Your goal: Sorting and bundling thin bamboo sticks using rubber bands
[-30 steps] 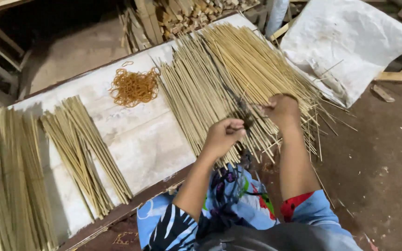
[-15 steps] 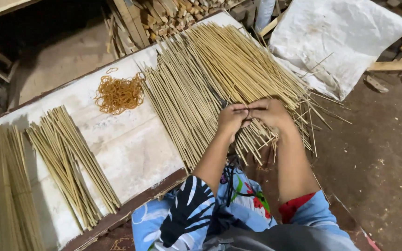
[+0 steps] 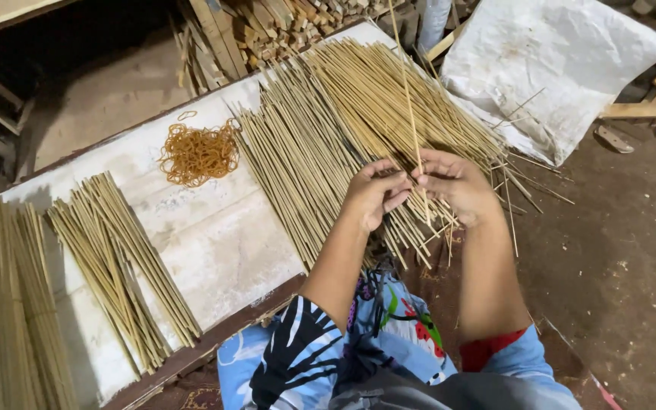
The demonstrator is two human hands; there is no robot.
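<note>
Two hands at work: left hand (image 3: 374,195), right hand (image 3: 455,184). One thin bamboo stick (image 3: 408,106) raised between them. Three lots of bamboo sticks on the one white board (image 3: 214,243): a big loose heap (image 3: 328,129), a smaller bundle (image 3: 119,258), a third batch (image 3: 5,304) at the left edge. Sticks per lot too many to count. One tangle of rubber bands (image 3: 199,154). One white sack (image 3: 552,68).

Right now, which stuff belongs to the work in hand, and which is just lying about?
In use: left hand, right hand, single thin stick, big stick pile.
Lying about: rubber bands, smaller stick bundle, white sack, wood offcuts.
</note>
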